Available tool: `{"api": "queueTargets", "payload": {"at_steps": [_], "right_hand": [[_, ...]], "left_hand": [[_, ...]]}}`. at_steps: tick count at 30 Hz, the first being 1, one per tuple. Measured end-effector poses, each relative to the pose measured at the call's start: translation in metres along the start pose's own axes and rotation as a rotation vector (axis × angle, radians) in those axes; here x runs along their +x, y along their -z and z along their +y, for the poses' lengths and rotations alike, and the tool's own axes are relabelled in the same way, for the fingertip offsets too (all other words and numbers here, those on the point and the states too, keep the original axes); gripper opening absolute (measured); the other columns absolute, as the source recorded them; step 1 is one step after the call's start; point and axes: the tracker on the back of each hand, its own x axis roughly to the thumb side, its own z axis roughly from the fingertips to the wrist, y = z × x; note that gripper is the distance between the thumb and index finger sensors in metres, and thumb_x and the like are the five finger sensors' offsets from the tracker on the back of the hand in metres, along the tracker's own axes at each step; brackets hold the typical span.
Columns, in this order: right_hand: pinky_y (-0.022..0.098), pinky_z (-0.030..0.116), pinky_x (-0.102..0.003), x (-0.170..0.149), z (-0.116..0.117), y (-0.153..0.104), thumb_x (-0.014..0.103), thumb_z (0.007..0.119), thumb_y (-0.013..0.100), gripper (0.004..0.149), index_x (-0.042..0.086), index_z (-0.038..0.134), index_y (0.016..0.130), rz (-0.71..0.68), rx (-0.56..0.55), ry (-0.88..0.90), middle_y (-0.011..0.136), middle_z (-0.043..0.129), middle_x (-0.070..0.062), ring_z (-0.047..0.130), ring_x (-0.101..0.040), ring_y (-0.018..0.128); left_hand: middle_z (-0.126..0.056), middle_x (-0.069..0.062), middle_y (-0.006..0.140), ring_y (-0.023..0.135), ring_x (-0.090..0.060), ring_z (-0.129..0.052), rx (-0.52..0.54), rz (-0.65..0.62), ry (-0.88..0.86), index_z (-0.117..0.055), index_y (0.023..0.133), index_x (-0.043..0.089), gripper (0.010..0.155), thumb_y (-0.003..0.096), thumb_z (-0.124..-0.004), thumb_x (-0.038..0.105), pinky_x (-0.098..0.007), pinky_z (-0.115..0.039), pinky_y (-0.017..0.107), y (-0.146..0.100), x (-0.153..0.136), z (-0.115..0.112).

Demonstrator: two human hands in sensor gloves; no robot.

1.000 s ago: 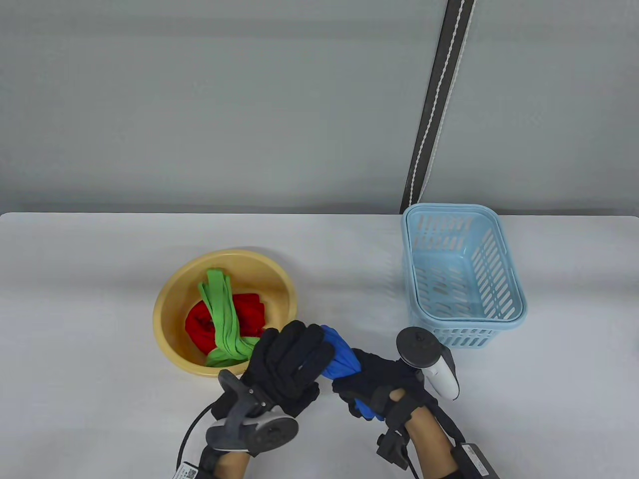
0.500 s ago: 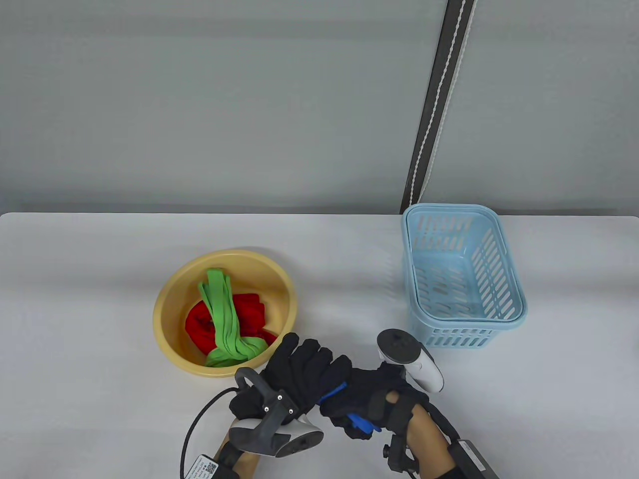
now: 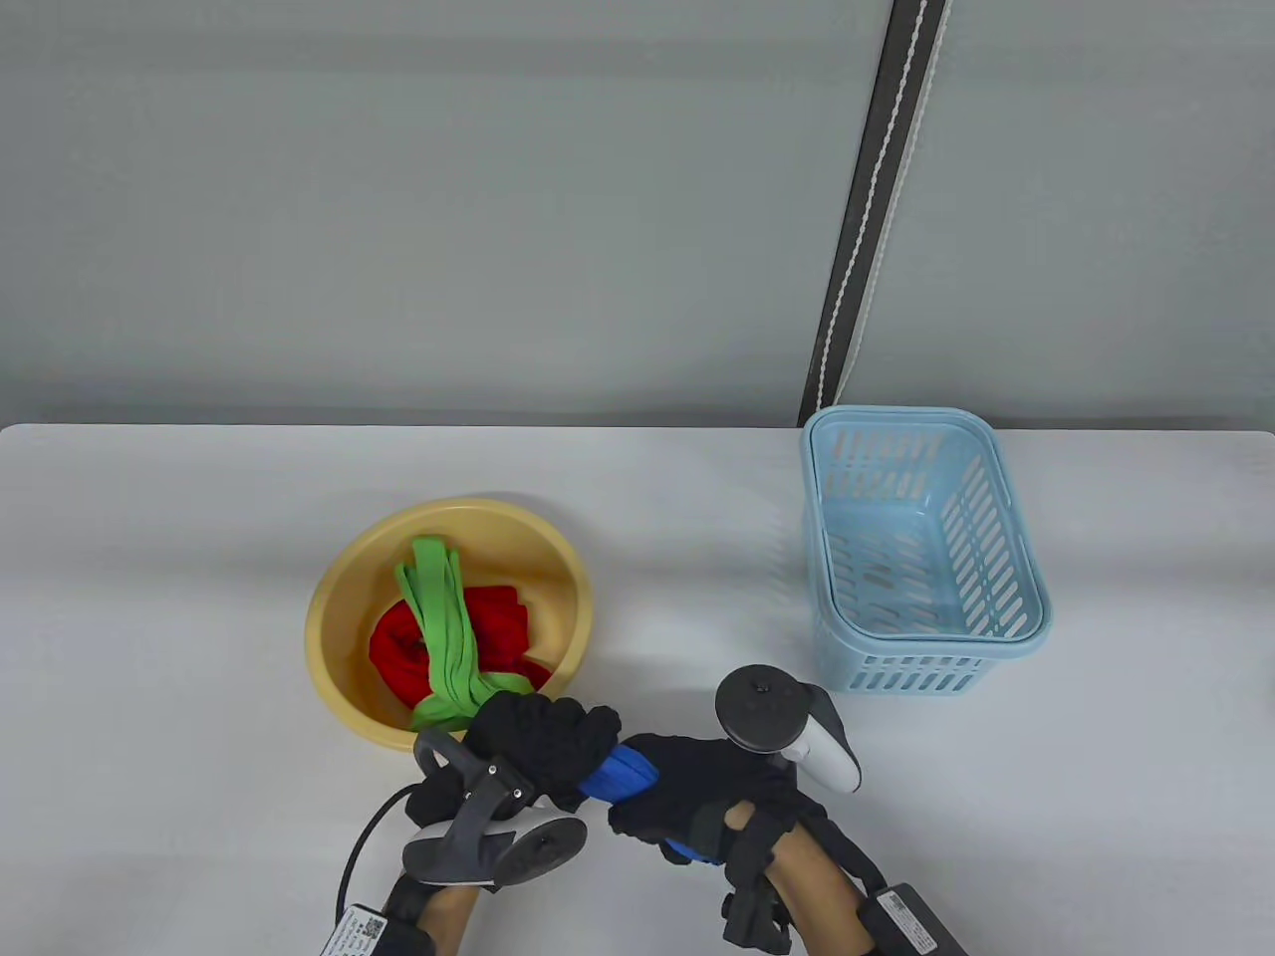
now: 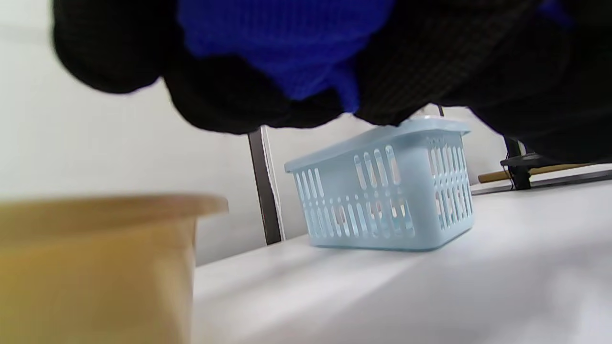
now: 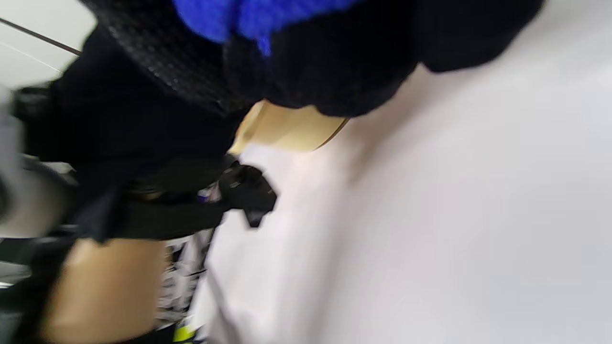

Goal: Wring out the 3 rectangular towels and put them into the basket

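Both hands grip a rolled blue towel (image 3: 620,775) above the table's front, just right of the yellow basin (image 3: 339,597). My left hand (image 3: 543,742) curls round its left end, my right hand (image 3: 697,792) round its right end, and a short blue stretch shows between them. The blue towel (image 4: 287,43) fills the top of the left wrist view inside black fingers (image 4: 229,102). The blue towel (image 5: 248,14) also shows at the top of the blurred right wrist view. A green towel (image 3: 443,627) lies over a red towel (image 3: 498,627) in the basin. The light blue basket (image 3: 926,558) stands at the right, nothing visible inside.
A dark vertical strip (image 3: 867,209) runs down the grey wall behind the basket. The white table (image 3: 179,597) stretches left of the basin. In the left wrist view the basket (image 4: 382,191) sits beyond the basin's rim (image 4: 114,205).
Both hands have drawn back toward the table's front edge and left with the blue towel. The left hand has rolled over, its fingers now curled down, and the hands sit closer together.
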Motion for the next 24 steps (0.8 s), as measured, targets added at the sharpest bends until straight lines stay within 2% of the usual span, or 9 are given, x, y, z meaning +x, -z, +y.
{"api": "queueTargets", "payload": {"at_steps": [4,6,8,12,18,24], "right_hand": [[0.017,0.087,-0.042,0.009,-0.001,-0.006,0.036,0.096,0.051,0.046,0.017,0.081,0.09,0.007,-0.152,-0.232,0.052,0.099,-0.005,0.1,-0.022,0.023],[0.016,0.087,-0.041,0.013,0.002,-0.009,0.038,0.095,0.051,0.045,0.019,0.081,0.089,-0.001,-0.267,-0.447,0.051,0.099,-0.004,0.1,-0.021,0.022],[0.014,0.087,-0.04,0.014,0.007,-0.011,0.04,0.094,0.051,0.044,0.019,0.081,0.087,-0.031,-0.365,-0.563,0.05,0.1,-0.002,0.099,-0.021,0.02],[0.013,0.086,-0.04,0.015,0.01,-0.015,0.044,0.09,0.051,0.04,0.019,0.082,0.081,-0.084,-0.478,-0.749,0.048,0.099,-0.002,0.098,-0.02,0.018],[0.012,0.085,-0.04,0.017,0.013,-0.018,0.048,0.083,0.053,0.039,0.018,0.08,0.078,-0.133,-0.592,-0.938,0.045,0.098,-0.002,0.098,-0.021,0.017],[0.012,0.085,-0.04,0.023,0.009,-0.019,0.048,0.08,0.054,0.039,0.017,0.078,0.078,-0.167,-0.677,-0.996,0.045,0.098,-0.001,0.098,-0.02,0.017]], "left_hand": [[-0.108,0.002,0.049,0.024,-0.02,-0.105,-0.029,0.031,0.014,-0.088,0.079,0.024,0.045,0.0435,-0.095,0.051,-0.045,-0.093,0.028,0.005,0.005,0.003],[-0.108,0.002,0.044,0.019,-0.018,-0.104,-0.06,0.062,-0.001,-0.089,0.076,0.023,0.044,0.0435,-0.095,0.051,-0.043,-0.092,0.024,0.007,0.008,0.002],[-0.107,0.004,0.038,0.014,-0.017,-0.101,-0.07,0.065,-0.015,-0.091,0.074,0.022,0.042,0.0434,-0.095,0.051,-0.042,-0.092,0.019,0.008,0.01,0.002],[-0.107,0.005,0.032,0.008,-0.017,-0.099,-0.108,0.136,-0.134,-0.093,0.07,0.02,0.04,0.0435,-0.095,0.05,-0.041,-0.091,0.015,0.01,0.012,0.001],[-0.106,0.005,0.029,0.005,-0.016,-0.098,-0.219,0.262,-0.366,-0.094,0.068,0.018,0.042,0.0429,-0.095,0.051,-0.04,-0.091,0.012,0.015,0.008,-0.003],[-0.106,0.004,0.028,0.004,-0.016,-0.098,-0.299,0.372,-0.655,-0.094,0.066,0.014,0.042,0.0446,-0.094,0.051,-0.04,-0.09,0.011,0.018,-0.003,-0.006]]}}
